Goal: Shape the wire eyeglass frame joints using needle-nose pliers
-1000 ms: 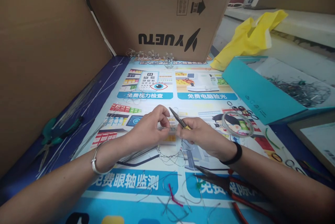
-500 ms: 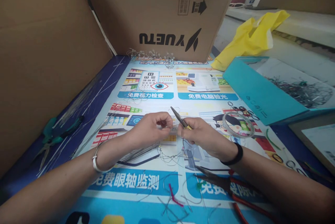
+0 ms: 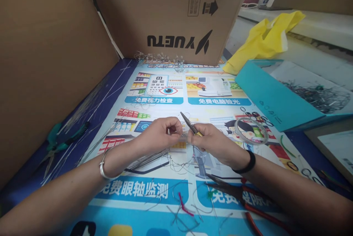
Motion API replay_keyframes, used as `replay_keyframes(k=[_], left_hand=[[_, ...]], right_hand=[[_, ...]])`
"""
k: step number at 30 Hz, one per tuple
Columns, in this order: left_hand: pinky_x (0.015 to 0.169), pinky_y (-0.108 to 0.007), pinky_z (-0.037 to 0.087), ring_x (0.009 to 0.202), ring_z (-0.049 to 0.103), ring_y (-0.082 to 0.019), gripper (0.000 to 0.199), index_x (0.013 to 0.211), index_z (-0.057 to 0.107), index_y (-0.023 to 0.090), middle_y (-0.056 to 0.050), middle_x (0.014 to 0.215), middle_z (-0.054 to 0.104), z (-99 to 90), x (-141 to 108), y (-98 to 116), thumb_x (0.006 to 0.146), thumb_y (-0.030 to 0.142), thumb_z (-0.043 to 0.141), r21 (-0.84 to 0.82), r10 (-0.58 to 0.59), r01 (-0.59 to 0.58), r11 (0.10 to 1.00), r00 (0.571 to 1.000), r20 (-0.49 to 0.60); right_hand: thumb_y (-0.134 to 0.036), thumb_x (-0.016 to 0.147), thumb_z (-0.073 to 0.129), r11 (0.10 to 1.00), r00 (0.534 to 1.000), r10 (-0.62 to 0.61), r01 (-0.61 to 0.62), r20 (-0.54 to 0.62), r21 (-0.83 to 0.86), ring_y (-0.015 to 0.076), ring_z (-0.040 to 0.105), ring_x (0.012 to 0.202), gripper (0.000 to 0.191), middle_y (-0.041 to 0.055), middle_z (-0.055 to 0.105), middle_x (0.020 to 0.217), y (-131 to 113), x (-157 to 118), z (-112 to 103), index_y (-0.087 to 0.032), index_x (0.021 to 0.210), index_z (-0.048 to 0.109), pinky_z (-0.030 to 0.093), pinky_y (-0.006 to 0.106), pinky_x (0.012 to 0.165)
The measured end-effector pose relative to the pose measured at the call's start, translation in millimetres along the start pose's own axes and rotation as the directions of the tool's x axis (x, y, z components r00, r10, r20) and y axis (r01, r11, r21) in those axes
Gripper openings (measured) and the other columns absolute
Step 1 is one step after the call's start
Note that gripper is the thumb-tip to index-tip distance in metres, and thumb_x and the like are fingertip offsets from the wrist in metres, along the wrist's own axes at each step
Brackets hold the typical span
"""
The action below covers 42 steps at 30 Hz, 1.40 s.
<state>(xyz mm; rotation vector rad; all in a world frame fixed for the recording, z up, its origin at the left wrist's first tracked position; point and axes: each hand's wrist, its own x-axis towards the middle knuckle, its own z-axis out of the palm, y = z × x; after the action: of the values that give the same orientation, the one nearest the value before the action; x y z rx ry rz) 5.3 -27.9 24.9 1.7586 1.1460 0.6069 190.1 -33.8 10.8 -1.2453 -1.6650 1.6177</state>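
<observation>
In the middle of the printed mat, my left hand point(image 3: 164, 133) is closed in a pinch, thumb against forefinger, on a thin wire whose far end I cannot make out. My right hand point(image 3: 211, 140) is wrapped round small pointed pliers point(image 3: 189, 122) with a yellow handle, their tip angled up and left. The fingertips of both hands are close together, with a small clear piece between them. Under the hands lie a bundle of straight wires point(image 3: 150, 160) and some curled wire point(image 3: 180, 166). Red-handled pliers point(image 3: 231, 190) rest beneath my right forearm.
Teal-handled pliers point(image 3: 52, 138) and long wires lie at left. Bent wire scraps point(image 3: 184, 214) are in front. A clear tape-like ring point(image 3: 236, 136) and small dark rings lie at right, near a turquoise box point(image 3: 275, 103) of wire pieces. Cardboard point(image 3: 165, 11) stands behind; a yellow bag point(image 3: 256, 48) lies back right.
Both hands stay almost in place. The left fingers have shifted very slightly, and the view has moved a touch.
</observation>
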Motion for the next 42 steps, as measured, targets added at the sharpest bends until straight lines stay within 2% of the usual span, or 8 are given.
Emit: replay_keyframes(k=[12, 19, 22, 31, 42], left_hand=[[0.063, -0.022, 0.039, 0.067, 0.049, -0.009, 0.002, 0.076, 0.058, 0.017, 0.001, 0.074, 0.06, -2.6, -0.1, -3.5, 0.073, 0.017, 0.058, 0.019, 0.018, -0.018, 1.0, 1.0, -0.002], [0.063, -0.024, 0.042, 0.066, 0.052, -0.01, 0.004, 0.076, 0.059, 0.016, 0.001, 0.076, 0.062, -7.8, -2.0, 5.0, 0.074, 0.019, 0.059, -0.017, -0.063, 0.063, 0.998, 0.998, 0.025], [0.066, -0.025, 0.043, 0.07, 0.054, -0.011, 0.005, 0.076, 0.059, 0.016, 0.0, 0.078, 0.064, -8.6, -1.1, 5.5, 0.073, 0.02, 0.06, -0.008, -0.054, 0.054, 0.999, 0.998, 0.033], [0.063, -0.024, 0.04, 0.066, 0.051, -0.011, 0.005, 0.07, 0.056, 0.017, 0.002, 0.07, 0.059, -2.9, -0.3, 0.6, 0.071, 0.02, 0.061, 0.03, -0.036, 0.037, 0.999, 0.999, -0.032], [0.061, -0.023, 0.039, 0.064, 0.049, -0.01, 0.003, 0.07, 0.054, 0.017, 0.003, 0.069, 0.056, -0.2, 1.0, 0.0, 0.07, 0.014, 0.055, 0.052, -0.015, 0.016, 0.999, 1.0, -0.026]], right_hand=[[-0.022, 0.068, 0.051, 1.0, 1.0, 0.006, -0.006, -0.004, 0.015, 0.0058, 0.032, 0.049, 0.005, -0.0073, 0.038, 0.053, 1.8, 1.1, -0.4, -0.017, 0.066, 0.05, 0.024, 0.022, 0.048], [-0.025, 0.07, 0.051, 0.999, 1.0, 0.022, -0.023, -0.02, -0.036, 0.006, 0.032, 0.046, 0.009, -0.0079, 0.038, 0.049, -1.8, -0.5, 0.0, -0.018, 0.066, 0.05, 0.023, 0.023, 0.047], [-0.026, 0.071, 0.051, 0.999, 1.0, 0.009, -0.01, -0.023, -0.045, 0.0061, 0.032, 0.046, 0.009, -0.0077, 0.038, 0.049, -1.4, -0.1, 0.1, -0.018, 0.066, 0.05, 0.024, 0.022, 0.047], [-0.024, 0.069, 0.051, 0.997, 0.999, -0.027, 0.023, -0.046, -0.071, 0.0066, 0.034, 0.05, 0.007, -0.0061, 0.042, 0.056, 1.3, 0.3, 1.7, -0.018, 0.067, 0.052, 0.029, 0.022, 0.05], [-0.023, 0.066, 0.048, 0.994, 0.999, -0.025, 0.02, -0.046, -0.107, 0.0085, 0.036, 0.054, 0.006, -0.0048, 0.042, 0.057, -2.1, -0.6, 2.4, -0.018, 0.066, 0.05, 0.03, 0.023, 0.051]])
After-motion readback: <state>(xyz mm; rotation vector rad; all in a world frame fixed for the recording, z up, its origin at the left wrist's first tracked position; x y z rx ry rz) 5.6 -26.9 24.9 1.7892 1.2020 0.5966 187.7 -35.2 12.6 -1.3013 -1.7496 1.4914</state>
